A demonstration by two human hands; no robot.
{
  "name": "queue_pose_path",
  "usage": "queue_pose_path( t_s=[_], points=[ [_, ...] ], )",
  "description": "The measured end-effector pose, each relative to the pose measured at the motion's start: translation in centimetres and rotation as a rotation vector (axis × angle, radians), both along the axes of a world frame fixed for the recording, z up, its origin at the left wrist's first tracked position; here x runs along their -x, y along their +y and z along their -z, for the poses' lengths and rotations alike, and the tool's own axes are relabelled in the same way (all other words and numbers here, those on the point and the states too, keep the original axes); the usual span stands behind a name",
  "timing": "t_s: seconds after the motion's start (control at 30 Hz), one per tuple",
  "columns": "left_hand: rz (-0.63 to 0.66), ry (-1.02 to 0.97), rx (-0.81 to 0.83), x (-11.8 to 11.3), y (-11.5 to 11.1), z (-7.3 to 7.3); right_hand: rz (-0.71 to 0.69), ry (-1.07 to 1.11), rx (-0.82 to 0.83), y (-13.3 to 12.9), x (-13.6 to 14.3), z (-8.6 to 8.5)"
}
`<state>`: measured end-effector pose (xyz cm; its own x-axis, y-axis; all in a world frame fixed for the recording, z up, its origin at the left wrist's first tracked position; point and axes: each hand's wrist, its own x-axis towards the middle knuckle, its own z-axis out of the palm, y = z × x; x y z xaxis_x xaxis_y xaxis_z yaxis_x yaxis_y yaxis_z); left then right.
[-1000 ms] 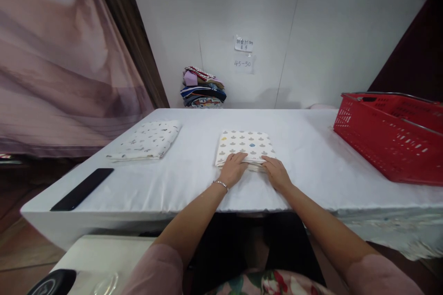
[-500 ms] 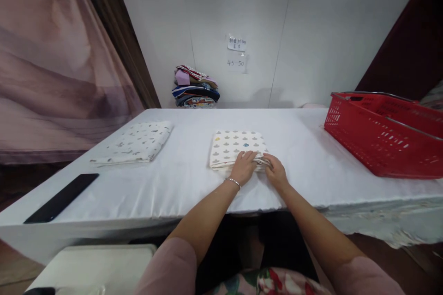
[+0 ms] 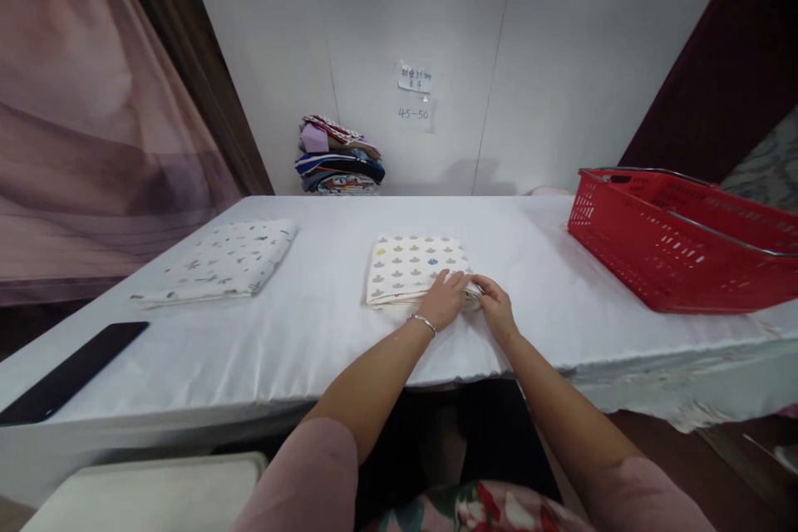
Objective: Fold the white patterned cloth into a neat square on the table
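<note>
A folded white cloth [image 3: 411,262] with grey printed motifs, one yellow and one blue, lies in the middle of the table, several layers thick. Across its near right part rests my left hand [image 3: 445,299], fingers stretched out over the top layer; a bracelet is on that wrist. My right hand [image 3: 497,306] pinches the cloth's near right corner, the fingers above and the thumb partly hidden. Both hands are close together at that corner. To the left lies another folded white cloth [image 3: 230,258] with scattered small prints, touched by neither hand.
A red plastic basket [image 3: 673,241] with metal handles stands on the right of the white-covered table [image 3: 324,349]. A flat black object [image 3: 75,370] lies at the near left. Folded fabrics [image 3: 340,162] are piled by the wall, below paper signs [image 3: 415,96]. A pale stool-like top [image 3: 155,490] is below.
My view has turned slightly right, so things sit further left. My fingers have shifted a little at the cloth's corner, the left hand nearer the right. The cloth stays in place.
</note>
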<state>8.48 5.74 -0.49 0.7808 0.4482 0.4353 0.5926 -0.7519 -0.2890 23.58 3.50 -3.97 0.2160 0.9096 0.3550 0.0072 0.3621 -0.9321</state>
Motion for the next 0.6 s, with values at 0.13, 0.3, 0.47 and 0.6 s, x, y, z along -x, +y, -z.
queue_pose_path(
  t_s=[0.13, 0.3, 0.47, 0.6],
  points=[
    [0.039, 0.034, -0.011, -0.4, 0.0, -0.4, -0.018, 0.006, 0.001, -0.1, -0.1, -0.3],
    [0.030, -0.009, 0.030, -0.8, -0.4, -0.5, 0.039, -0.096, 0.028, -0.2, 0.1, -0.7],
    [-0.003, -0.113, 0.072, -0.8, -1.3, -0.2, 0.043, -0.169, 0.053, -0.3, 0.3, -0.8],
    [-0.021, -0.143, 0.095, -0.3, -1.7, 0.4, 0.047, -0.186, 0.079, -0.4, 0.4, -0.8]
  ],
)
